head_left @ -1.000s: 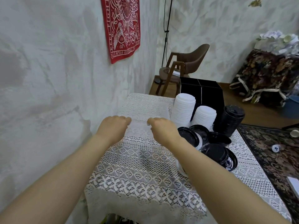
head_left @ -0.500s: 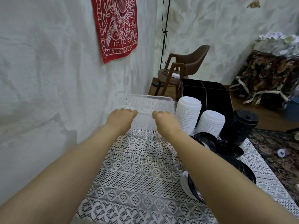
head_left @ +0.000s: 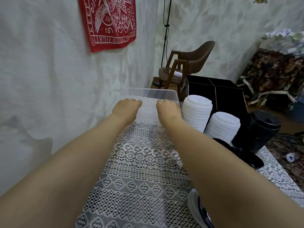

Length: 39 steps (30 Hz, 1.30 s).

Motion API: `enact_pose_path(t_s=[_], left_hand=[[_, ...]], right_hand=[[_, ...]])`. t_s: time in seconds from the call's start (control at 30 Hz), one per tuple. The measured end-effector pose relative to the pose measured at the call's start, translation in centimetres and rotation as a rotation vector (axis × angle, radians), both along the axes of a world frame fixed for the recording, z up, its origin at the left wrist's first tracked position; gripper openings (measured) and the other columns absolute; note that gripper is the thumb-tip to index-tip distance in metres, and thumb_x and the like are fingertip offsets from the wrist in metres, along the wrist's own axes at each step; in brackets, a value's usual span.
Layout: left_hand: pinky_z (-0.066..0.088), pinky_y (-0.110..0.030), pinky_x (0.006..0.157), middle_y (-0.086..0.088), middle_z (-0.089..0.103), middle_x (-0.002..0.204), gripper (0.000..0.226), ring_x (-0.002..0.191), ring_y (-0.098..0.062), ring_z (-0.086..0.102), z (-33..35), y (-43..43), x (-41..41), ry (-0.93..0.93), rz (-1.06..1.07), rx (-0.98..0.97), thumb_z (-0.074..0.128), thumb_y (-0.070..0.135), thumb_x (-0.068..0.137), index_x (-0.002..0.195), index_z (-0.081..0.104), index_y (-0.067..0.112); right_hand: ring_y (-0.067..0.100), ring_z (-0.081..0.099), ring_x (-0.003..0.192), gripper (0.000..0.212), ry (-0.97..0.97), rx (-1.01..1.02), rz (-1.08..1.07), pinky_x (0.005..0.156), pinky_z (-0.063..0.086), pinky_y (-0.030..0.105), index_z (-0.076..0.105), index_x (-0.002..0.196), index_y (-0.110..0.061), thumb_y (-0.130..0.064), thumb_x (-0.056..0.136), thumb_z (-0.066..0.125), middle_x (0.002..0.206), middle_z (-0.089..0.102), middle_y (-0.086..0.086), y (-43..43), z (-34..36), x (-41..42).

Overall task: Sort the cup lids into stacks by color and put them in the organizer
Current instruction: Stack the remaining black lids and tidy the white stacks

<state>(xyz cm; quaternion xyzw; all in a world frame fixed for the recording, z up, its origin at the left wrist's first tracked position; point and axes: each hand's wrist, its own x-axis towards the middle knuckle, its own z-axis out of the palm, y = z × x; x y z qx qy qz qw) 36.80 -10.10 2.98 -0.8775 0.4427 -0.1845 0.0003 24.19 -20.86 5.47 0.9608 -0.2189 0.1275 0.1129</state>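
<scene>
White lid stacks (head_left: 196, 112) on lace tablecloth (head_left: 144, 162) beside wall (head_left: 49, 79); left hand (head_left: 126, 108), right hand (head_left: 169, 109), fingers (head_left: 137, 102) curled on clear organizer (head_left: 153, 93) rim

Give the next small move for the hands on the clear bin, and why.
Probably draw the clear bin closer: left hand and right hand both grip its near rim, it sits at the far end of the table, and white lid stacks stand beside it.
</scene>
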Motion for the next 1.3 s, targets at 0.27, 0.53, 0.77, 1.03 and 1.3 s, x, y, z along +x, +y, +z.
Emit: enact_pose_path(t_s=[0.27, 0.53, 0.77, 1.03, 1.3], left_hand=[[0.044, -0.038, 0.069, -0.013, 0.063, 0.107, 0.031, 0.095, -0.034, 0.058, -0.2, -1.7, 1.6, -0.055, 0.007, 0.004, 0.05, -0.003, 0.089, 0.118, 0.055, 0.008], [0.038, -0.036, 0.069, -0.013, 0.061, 0.113, 0.031, 0.101, -0.033, 0.056, -0.2, -2.0, 1.4, -0.05, 0.046, 0.024, 0.049, 0.001, 0.093, 0.123, 0.052, 0.009], [0.039, -0.039, 0.09, -0.01, 0.054, 0.128, 0.039, 0.115, -0.03, 0.049, 0.2, -0.7, 0.1, -0.03, 0.065, -0.001, 0.047, 0.016, 0.096, 0.134, 0.043, 0.012], [0.032, -0.039, 0.105, -0.004, 0.046, 0.142, 0.051, 0.13, -0.024, 0.041, -0.3, 1.9, -3.3, 0.004, 0.015, -0.038, 0.05, 0.028, 0.095, 0.143, 0.036, 0.016], [0.028, -0.041, 0.112, -0.002, 0.041, 0.146, 0.051, 0.136, -0.022, 0.035, 1.1, 3.9, -8.7, 0.091, 0.02, -0.085, 0.048, 0.029, 0.096, 0.144, 0.035, 0.018]], right_hand=[[0.034, 0.058, 0.109, 0.032, 0.004, 0.02, -0.027, 0.071, 0.039, 0.036, 0.054, 0.119, -0.004, 0.006, 0.088, 0.053, 0.117, 0.062, 0.014, -1.2, -0.6, 1.8], [0.033, 0.058, 0.109, 0.03, -0.001, 0.026, -0.023, 0.078, 0.043, 0.036, 0.054, 0.12, -0.004, 0.002, 0.09, 0.052, 0.118, 0.062, 0.015, -1.9, -1.5, 2.3], [0.032, 0.049, 0.119, 0.044, -0.024, 0.014, -0.032, 0.097, 0.035, 0.041, 0.04, 0.133, -0.009, -0.015, 0.092, 0.052, 0.129, 0.05, 0.012, -1.1, -2.8, 1.7], [0.034, 0.039, 0.127, 0.051, -0.021, -0.066, 0.086, 0.111, 0.025, 0.044, 0.03, 0.141, -0.006, -0.019, 0.094, 0.045, 0.138, 0.042, 0.015, 1.7, -3.5, -1.1], [0.034, 0.046, 0.127, 0.058, -0.128, -0.027, 0.095, 0.112, 0.029, 0.047, 0.044, 0.139, -0.007, -0.028, 0.088, 0.06, 0.133, 0.053, 0.012, 4.5, -1.9, -6.4]])
